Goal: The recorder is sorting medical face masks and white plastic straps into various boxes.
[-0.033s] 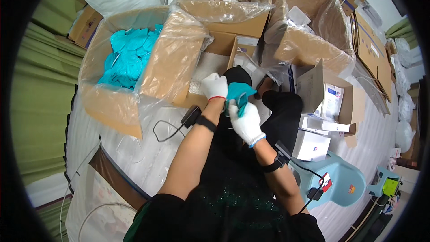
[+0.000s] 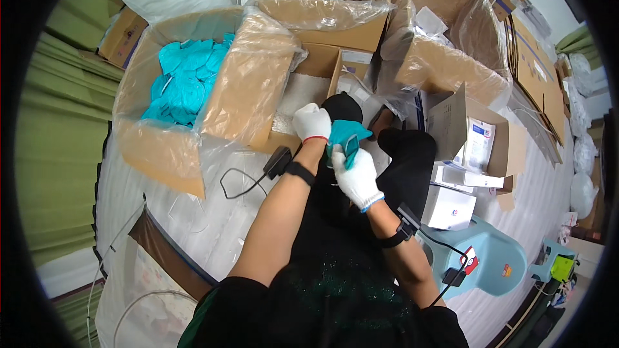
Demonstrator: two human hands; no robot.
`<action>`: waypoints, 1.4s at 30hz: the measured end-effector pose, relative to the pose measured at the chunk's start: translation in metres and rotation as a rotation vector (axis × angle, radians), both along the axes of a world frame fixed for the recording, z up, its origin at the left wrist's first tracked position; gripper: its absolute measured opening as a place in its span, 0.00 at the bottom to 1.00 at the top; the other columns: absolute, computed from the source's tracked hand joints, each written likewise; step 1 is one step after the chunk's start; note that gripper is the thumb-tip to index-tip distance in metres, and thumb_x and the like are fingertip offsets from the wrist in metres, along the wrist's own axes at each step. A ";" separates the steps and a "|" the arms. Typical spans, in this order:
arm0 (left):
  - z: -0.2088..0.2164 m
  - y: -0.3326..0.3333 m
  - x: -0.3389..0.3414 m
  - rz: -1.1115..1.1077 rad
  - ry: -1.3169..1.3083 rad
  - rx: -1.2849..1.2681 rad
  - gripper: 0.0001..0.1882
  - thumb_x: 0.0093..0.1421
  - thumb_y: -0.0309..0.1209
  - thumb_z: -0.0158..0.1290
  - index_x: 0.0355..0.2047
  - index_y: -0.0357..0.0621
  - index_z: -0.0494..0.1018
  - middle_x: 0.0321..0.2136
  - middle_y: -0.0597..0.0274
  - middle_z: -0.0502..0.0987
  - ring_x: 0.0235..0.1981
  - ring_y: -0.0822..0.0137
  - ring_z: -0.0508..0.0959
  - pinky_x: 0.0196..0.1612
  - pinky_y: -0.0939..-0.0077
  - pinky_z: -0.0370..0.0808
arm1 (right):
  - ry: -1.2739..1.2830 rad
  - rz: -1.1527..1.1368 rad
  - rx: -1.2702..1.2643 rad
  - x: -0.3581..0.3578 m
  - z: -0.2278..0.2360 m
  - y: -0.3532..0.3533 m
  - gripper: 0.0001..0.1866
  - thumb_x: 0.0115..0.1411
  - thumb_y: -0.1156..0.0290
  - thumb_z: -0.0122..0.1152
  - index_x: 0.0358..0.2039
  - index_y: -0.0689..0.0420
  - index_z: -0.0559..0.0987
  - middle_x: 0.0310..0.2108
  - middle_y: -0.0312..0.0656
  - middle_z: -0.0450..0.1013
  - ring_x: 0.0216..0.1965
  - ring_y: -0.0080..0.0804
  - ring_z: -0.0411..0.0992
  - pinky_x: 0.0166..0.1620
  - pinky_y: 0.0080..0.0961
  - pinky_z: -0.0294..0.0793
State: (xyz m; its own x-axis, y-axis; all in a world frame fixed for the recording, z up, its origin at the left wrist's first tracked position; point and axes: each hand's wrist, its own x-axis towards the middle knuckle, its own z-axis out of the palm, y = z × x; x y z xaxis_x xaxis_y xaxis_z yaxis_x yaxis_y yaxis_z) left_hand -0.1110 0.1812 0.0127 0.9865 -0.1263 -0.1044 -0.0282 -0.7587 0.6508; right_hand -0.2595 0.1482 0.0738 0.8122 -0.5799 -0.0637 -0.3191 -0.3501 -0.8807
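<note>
Centre frame: right hand (image 2: 356, 179) pinches teal piece (image 2: 347, 131); left hand (image 2: 312, 122) beside, grip unclear. Seemingly handling step; next needs steady pinch.

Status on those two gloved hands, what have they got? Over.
Right hand pinching teal piece. Left hand curled at its edge, grip unclear. Nothing visibly blocking either.

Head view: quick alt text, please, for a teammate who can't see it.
A right hand in a white glove holds a teal cloth piece, the gloved left hand close at its left edge. Upper left, an open box holds similar teal pieces; white boxes stand right.
</note>
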 end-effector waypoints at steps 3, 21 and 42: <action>-0.046 0.010 0.037 0.099 -0.485 0.349 0.09 0.48 0.31 0.56 0.17 0.38 0.76 0.18 0.46 0.77 0.19 0.51 0.76 0.29 0.63 0.74 | -0.031 0.231 0.101 -0.038 0.017 0.023 0.18 0.63 0.58 0.55 0.24 0.59 0.78 0.15 0.49 0.71 0.22 0.48 0.75 0.30 0.42 0.74; 0.076 -0.024 -0.121 -0.715 0.002 -0.408 0.21 0.53 0.43 0.59 0.38 0.39 0.74 0.31 0.45 0.78 0.33 0.42 0.78 0.38 0.56 0.76 | -0.754 -0.304 1.576 -0.035 0.015 -0.080 0.22 0.65 0.61 0.56 0.56 0.59 0.71 0.53 0.46 0.73 0.52 0.40 0.72 0.57 0.38 0.70; 0.031 0.078 -0.072 0.066 1.129 -1.301 0.12 0.70 0.38 0.43 0.32 0.46 0.67 0.14 0.74 0.59 0.10 0.81 0.57 0.15 0.83 0.53 | -0.943 -0.121 0.626 0.118 0.143 -0.029 0.21 0.57 0.69 0.62 0.51 0.57 0.73 0.38 0.38 0.73 0.34 0.25 0.71 0.35 0.19 0.72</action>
State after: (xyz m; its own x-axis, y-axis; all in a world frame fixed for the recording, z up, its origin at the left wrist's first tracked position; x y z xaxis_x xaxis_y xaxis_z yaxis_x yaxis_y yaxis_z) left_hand -0.1830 0.2590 0.0435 0.5101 -0.6482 -0.5654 0.8461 0.2599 0.4654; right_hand -0.1417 0.1196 0.2172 0.6307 -0.7391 0.2365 0.5611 0.2237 -0.7969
